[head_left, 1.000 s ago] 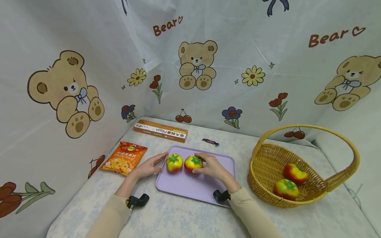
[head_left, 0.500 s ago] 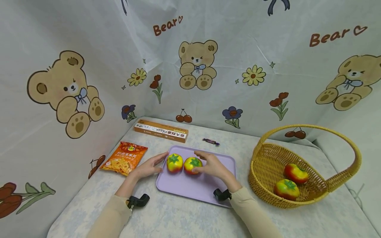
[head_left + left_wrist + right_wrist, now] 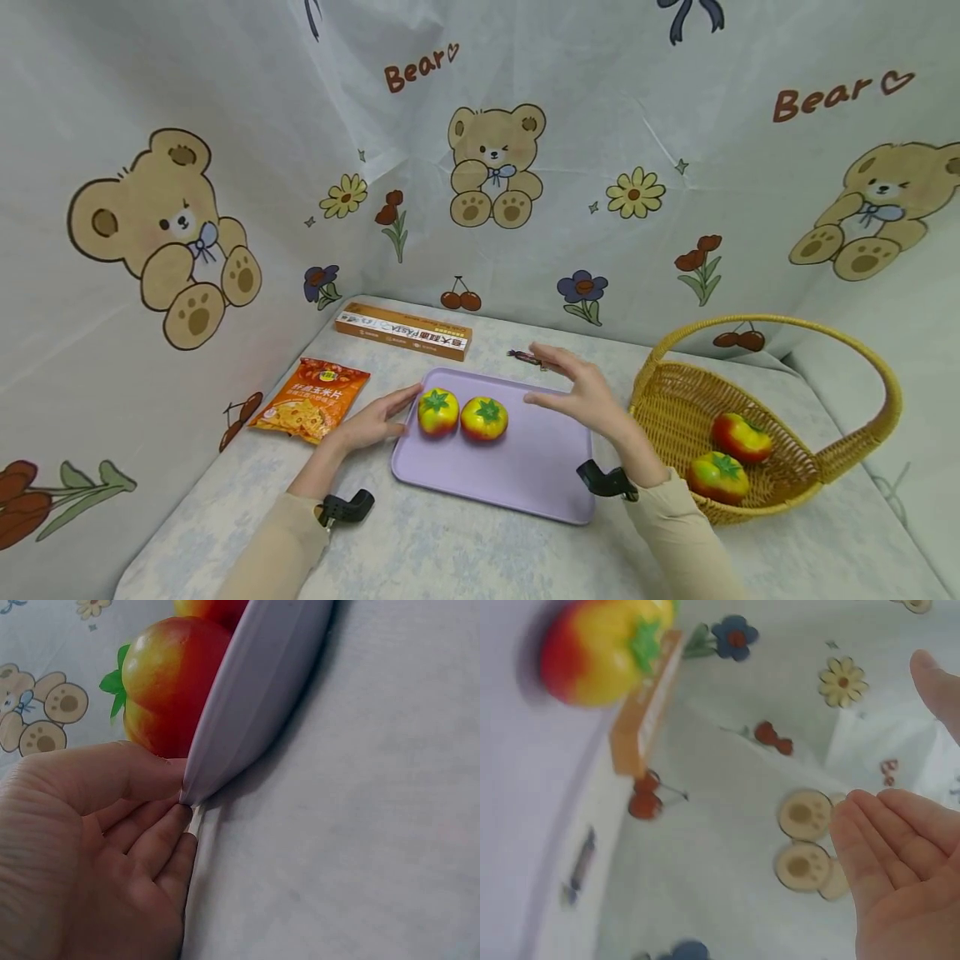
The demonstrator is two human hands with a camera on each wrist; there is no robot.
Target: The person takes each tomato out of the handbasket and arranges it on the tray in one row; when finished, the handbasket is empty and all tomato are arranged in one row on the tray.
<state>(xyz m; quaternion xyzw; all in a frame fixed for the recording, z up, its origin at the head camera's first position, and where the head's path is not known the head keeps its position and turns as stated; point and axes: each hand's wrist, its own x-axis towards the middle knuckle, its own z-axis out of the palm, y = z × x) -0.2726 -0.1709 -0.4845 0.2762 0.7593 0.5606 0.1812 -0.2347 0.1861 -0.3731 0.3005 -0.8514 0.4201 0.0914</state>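
Observation:
On the lilac tray point(image 3: 517, 467) two red-and-yellow persimmon-like fruits sit side by side: the left fruit point(image 3: 438, 412) and the right fruit point(image 3: 483, 419), both with green leafy tops. My left hand point(image 3: 373, 422) is at the tray's left edge. In the left wrist view that hand point(image 3: 112, 840) pinches the tray rim point(image 3: 244, 697), thumb on the inner side, fingertips against the outside. My right hand point(image 3: 588, 398) is raised over the tray's right part, fingers spread and holding nothing. The right wrist view shows its fingers point(image 3: 877, 847) extended, apart from the fruit point(image 3: 600, 652).
A wicker basket point(image 3: 667, 392) with a tall handle stands at the right, two similar fruits point(image 3: 717, 477) inside. Behind the tray lie a pasta box point(image 3: 405, 331) and a wrapped candy point(image 3: 522, 357). An orange snack bag point(image 3: 311, 400) lies left.
My right hand has opened away from the right fruit and moved right and up, leaving the fruit on the tray beside the other. The left hand stays at the tray's edge.

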